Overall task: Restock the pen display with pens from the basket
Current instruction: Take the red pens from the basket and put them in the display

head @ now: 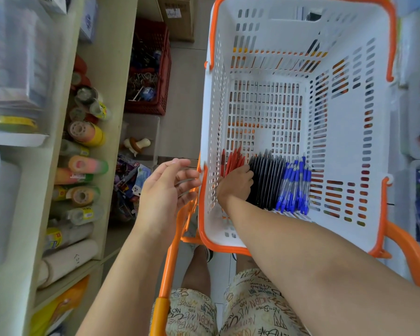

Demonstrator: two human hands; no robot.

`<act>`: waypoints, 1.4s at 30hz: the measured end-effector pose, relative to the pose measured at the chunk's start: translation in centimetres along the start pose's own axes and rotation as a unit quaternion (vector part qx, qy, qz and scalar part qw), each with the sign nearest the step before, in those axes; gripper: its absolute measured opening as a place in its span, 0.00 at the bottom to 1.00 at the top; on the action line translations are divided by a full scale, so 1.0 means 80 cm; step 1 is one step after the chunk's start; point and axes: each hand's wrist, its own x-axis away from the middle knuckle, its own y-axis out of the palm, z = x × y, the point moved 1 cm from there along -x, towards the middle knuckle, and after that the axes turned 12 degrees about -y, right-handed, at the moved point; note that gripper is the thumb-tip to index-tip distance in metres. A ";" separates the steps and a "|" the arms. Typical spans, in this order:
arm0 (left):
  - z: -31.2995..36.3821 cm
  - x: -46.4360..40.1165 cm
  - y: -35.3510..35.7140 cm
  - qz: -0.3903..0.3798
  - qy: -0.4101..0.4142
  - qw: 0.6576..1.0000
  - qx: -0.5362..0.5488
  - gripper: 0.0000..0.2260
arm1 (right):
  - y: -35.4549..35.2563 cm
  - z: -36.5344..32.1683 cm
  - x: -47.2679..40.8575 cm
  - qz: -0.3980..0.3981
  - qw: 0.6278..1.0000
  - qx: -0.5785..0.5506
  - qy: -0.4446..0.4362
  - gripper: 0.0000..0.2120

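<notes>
A white basket (344, 146) with an orange rim sits in front of me on an orange cart. Along its near wall lie three rows of pens: red pens (232, 161) at left, black pens (267, 180) in the middle, blue-capped pens (295, 185) at right. My right hand (235, 184) reaches down inside the basket, its fingers curled round the red pens where they meet the black ones. My left hand (164, 190) hovers outside the basket's left wall with relaxed fingers, holding nothing. No pen display is in view.
A beige shelf unit (102, 98) at left holds rolls of tape and paper (83, 166). On the floor beyond stand a red crate (150, 69) of small items and a cardboard box (177, 15). More stocked bins line the right edge.
</notes>
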 end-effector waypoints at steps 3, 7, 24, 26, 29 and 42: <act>0.000 0.002 -0.002 0.000 -0.002 1.000 0.007 0.10 | 0.002 0.000 -0.006 0.009 0.999 0.048 -0.022 0.23; -0.001 0.002 -0.008 0.008 -0.001 1.000 0.009 0.10 | 0.002 0.009 -0.008 -0.020 0.993 0.098 -0.058 0.27; -0.009 0.005 -0.026 0.004 0.001 0.999 0.033 0.10 | -0.050 0.017 -0.031 -0.132 0.981 -0.139 -0.024 0.05; -0.006 0.010 -0.022 -0.007 -0.001 0.999 0.037 0.10 | -0.073 0.025 -0.024 -0.140 0.949 -0.282 -0.012 0.03; -0.005 0.016 -0.016 -0.012 0.000 0.999 0.042 0.09 | -0.089 0.041 0.000 -0.225 0.884 -0.408 0.039 0.04; 0.012 0.083 0.014 -0.054 0.021 0.998 0.016 0.19 | -0.266 -0.020 0.104 -0.439 0.727 -0.524 -0.067 0.05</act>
